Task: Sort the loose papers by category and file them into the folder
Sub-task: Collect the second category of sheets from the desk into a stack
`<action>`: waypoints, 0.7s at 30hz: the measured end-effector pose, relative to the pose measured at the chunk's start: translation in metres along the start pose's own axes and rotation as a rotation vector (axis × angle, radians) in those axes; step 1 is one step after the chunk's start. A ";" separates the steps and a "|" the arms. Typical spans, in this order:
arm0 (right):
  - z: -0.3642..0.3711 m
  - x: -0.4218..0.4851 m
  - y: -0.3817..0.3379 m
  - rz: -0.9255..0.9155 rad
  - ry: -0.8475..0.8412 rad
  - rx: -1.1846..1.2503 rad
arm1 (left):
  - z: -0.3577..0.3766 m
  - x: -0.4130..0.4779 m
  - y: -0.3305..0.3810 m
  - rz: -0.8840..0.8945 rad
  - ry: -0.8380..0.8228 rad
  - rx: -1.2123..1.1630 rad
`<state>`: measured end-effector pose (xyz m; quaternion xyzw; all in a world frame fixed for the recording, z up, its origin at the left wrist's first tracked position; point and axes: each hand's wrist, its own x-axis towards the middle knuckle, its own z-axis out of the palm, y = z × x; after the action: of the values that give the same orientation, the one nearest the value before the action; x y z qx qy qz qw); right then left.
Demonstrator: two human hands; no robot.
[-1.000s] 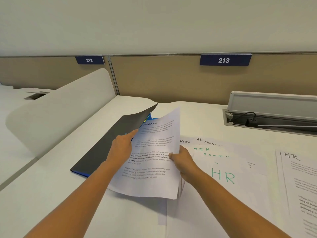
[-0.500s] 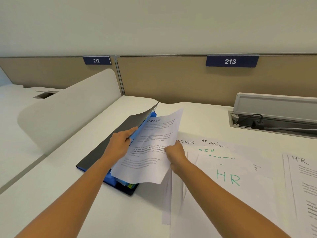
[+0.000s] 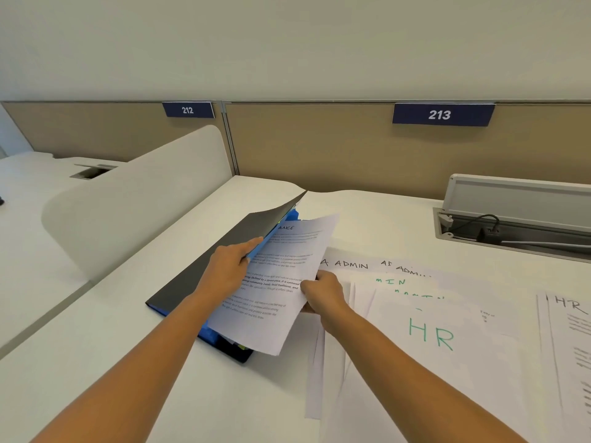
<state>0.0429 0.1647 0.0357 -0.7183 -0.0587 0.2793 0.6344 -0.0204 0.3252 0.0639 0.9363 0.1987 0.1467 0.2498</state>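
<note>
Both busy over the white counter (image 3: pixel 96 362), forearms in from the near edge. Left hand (image 3: pixel 228 270): gripping the lifted black cover (image 3: pixel 243 231) of the folder (image 3: pixel 192 282), index finger stretched along the cover's edge, other fingers curled, propping it open. Right hand (image 3: pixel 323 294): pinching the right edge of a printed sheet (image 3: pixel 281 289), thumb on top, fingers underneath. Between the two hands, that sheet, tilted, handwritten heading ending "ANCE", left edge tucked in under the cover, lower corner hanging over the folder's blue inside. Just right of the right hand, flat on the counter, overlapping loose papers: nearest, an HR sheet (image 3: pixel 431 334) lettered in green; beyond it, ADMIN sheets (image 3: pixel 351 265). Farther right, cut by the frame edge, a separate pile (image 3: pixel 572 346) headed "HR". Beyond the hands to the far right, an open cable tray (image 3: pixel 511 228) with a black plug inside. Left of the left hand, a rounded white divider (image 3: pixel 137 199). Farthest back, a beige partition (image 3: pixel 319 148) carrying blue labels, "212" and "213".
</note>
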 end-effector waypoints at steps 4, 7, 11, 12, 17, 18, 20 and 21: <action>0.009 -0.002 -0.004 -0.049 -0.037 -0.014 | 0.000 -0.002 0.002 -0.009 -0.002 0.014; 0.021 0.003 -0.003 -0.079 -0.020 -0.091 | -0.002 -0.001 0.001 -0.009 0.027 -0.013; 0.026 0.003 -0.001 -0.188 0.066 -0.172 | -0.005 0.000 -0.001 -0.012 0.039 -0.017; 0.025 0.002 -0.001 -0.250 0.101 -0.211 | -0.007 0.001 -0.001 -0.013 0.040 -0.029; -0.002 0.005 0.006 -0.577 -0.041 -0.638 | -0.011 0.006 -0.008 -0.011 0.042 -0.049; -0.007 0.004 0.008 -0.673 -0.073 -0.785 | -0.011 0.007 -0.010 -0.010 0.039 -0.042; -0.011 0.006 0.013 -0.910 -0.035 -1.023 | -0.010 0.009 -0.011 -0.004 0.034 -0.033; -0.011 0.006 0.014 -0.993 -0.001 -1.109 | -0.009 0.009 -0.012 -0.003 0.031 -0.032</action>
<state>0.0494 0.1547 0.0210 -0.8220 -0.5091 -0.1106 0.2301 -0.0195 0.3422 0.0666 0.9295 0.2015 0.1640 0.2620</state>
